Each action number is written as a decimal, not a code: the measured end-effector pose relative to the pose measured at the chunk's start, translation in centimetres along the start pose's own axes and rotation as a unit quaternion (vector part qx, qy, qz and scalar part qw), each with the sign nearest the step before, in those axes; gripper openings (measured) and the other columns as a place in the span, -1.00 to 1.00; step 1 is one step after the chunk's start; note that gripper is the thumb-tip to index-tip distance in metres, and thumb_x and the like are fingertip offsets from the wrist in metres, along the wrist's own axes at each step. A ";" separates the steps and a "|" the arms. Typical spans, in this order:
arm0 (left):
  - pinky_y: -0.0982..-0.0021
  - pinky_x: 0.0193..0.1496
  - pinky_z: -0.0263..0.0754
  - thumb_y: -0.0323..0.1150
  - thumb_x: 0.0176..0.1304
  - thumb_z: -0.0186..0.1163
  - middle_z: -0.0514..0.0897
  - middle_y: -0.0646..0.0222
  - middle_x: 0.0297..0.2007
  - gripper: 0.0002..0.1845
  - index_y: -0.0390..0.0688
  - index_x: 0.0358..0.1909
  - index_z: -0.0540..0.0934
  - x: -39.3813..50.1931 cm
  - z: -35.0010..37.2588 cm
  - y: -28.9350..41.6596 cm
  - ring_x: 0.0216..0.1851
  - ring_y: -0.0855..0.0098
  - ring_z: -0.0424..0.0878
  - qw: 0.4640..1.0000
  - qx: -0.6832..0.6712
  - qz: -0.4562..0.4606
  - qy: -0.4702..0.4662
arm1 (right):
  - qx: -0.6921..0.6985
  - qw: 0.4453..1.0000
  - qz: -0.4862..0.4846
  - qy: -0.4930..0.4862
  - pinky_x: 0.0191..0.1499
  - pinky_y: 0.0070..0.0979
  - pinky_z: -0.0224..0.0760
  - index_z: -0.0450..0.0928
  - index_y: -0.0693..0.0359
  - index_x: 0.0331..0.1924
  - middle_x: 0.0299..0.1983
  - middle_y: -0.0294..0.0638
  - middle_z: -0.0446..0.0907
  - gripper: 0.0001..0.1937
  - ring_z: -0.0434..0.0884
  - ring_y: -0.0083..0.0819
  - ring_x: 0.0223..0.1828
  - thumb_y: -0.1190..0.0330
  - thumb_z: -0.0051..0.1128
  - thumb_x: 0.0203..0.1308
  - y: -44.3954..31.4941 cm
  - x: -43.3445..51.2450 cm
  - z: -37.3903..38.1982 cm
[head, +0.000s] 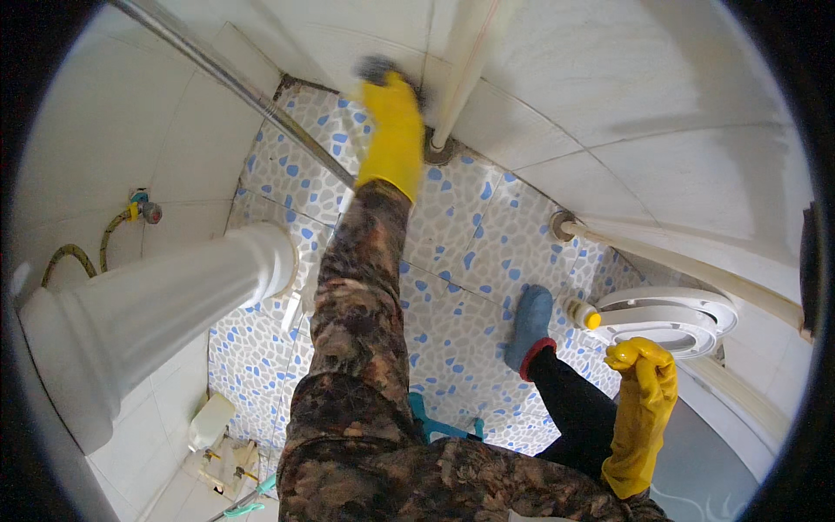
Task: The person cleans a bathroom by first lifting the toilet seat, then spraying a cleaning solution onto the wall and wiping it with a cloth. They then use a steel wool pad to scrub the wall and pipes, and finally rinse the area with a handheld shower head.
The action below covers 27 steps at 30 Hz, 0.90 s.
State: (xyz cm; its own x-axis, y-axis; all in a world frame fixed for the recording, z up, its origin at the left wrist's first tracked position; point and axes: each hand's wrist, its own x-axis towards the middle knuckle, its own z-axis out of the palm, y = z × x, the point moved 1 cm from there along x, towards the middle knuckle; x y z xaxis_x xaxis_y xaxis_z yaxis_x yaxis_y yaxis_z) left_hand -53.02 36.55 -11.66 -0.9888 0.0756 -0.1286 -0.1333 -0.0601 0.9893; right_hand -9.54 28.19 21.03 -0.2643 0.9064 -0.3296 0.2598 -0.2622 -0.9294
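My left hand (393, 134), in a yellow rubber glove, reaches far forward to the foot of the white tiled wall (554, 78). It grips a dark grey scrubber (378, 68), blurred, whose exact kind I cannot tell. Just right of this hand, a pale vertical pipe (460, 78) meets the pebble-patterned floor (450, 228). A metal pole (241, 91) slants down close to the left wrist. My right hand (642, 391), gloved likewise, hangs at the right with its fingers curled in and nothing visible in them. Near it are a white toilet seat (672, 326) and a yellow-capped bottle (582, 313).
At left stands a white basin pedestal (169, 313) beside a valve (151, 212) with a braided hose. Another pipe (678, 264) runs down at right. A blue boot (533, 326), a turquoise plastic item (443, 427) and a pale jug (212, 421) are lower down.
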 end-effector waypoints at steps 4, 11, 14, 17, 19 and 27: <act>0.17 0.02 0.42 -0.25 0.15 0.30 0.43 -0.07 0.16 -0.45 -0.30 0.12 0.40 -3.7 -0.3 -0.3 0.04 0.09 0.48 0.985 0.102 0.040 -0.133 | -0.016 1.000 -0.014 0.004 0.00 -0.44 0.48 0.48 0.39 -0.10 -0.21 -0.05 0.61 -0.81 0.63 -0.35 -0.21 0.43 -0.05 0.36 -0.1 -0.2 0.3; 0.26 -0.07 0.45 -0.29 0.10 0.32 0.62 0.20 -0.16 -0.61 -0.23 -0.05 0.53 1.5 -1.7 7.6 -0.15 0.27 0.55 0.969 -0.181 -0.061 0.158 | -0.006 1.000 -0.011 0.016 0.01 -0.41 0.48 0.48 0.40 -0.08 -0.21 -0.05 0.61 -0.79 0.63 -0.34 -0.21 0.42 -0.04 0.36 0.0 0.0 0.4; 0.27 -0.05 0.45 -0.29 0.10 0.30 0.63 0.18 -0.16 -0.63 -0.19 -0.06 0.54 -1.8 -1.2 7.2 -0.14 0.26 0.57 1.000 0.001 0.007 0.004 | -0.004 1.000 -0.015 0.016 0.00 -0.39 0.49 0.47 0.41 -0.08 -0.21 -0.05 0.61 -0.78 0.62 -0.32 -0.21 0.40 -0.04 0.37 0.2 0.1 0.4; 0.25 -0.04 0.46 -0.26 0.03 0.34 0.65 0.11 -0.17 -0.61 -0.19 -0.10 0.57 -4.8 -1.2 7.3 -0.12 0.14 0.59 0.957 0.152 0.202 -0.139 | -0.015 1.000 -0.023 -0.002 -0.01 -0.38 0.50 0.47 0.41 -0.08 -0.21 -0.04 0.61 -0.77 0.62 -0.32 -0.20 0.38 -0.04 0.37 0.3 -0.2 0.7; 0.25 -0.03 0.46 -0.24 -0.01 0.37 0.66 0.08 -0.21 -0.61 -0.20 -0.15 0.60 -5.3 -1.0 8.5 -0.13 0.09 0.60 0.897 0.227 0.332 -0.183 | -0.024 0.999 -0.034 -0.019 -0.01 -0.37 0.50 0.47 0.40 -0.08 -0.21 -0.04 0.61 -0.77 0.62 -0.31 -0.20 0.36 -0.04 0.38 0.3 -0.3 0.9; 0.31 -0.18 0.52 -0.20 -0.11 0.46 0.68 0.22 -0.33 -0.61 -0.19 -0.26 0.64 -1.5 -2.0 12.4 -0.31 0.24 0.63 0.985 0.033 0.133 -0.106 | -0.014 0.999 -0.037 -0.004 0.00 -0.37 0.49 0.48 0.39 -0.09 -0.21 -0.04 0.61 -0.78 0.62 -0.31 -0.21 0.37 -0.04 0.38 0.1 0.0 1.1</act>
State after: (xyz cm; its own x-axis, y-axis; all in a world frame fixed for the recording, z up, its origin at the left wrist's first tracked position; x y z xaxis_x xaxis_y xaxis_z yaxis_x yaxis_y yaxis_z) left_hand -53.36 33.68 0.63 -0.9510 0.2721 0.1467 0.1407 -0.0416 0.9892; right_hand -10.55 27.80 20.70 -0.2902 0.9203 -0.2623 0.2658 -0.1858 -0.9460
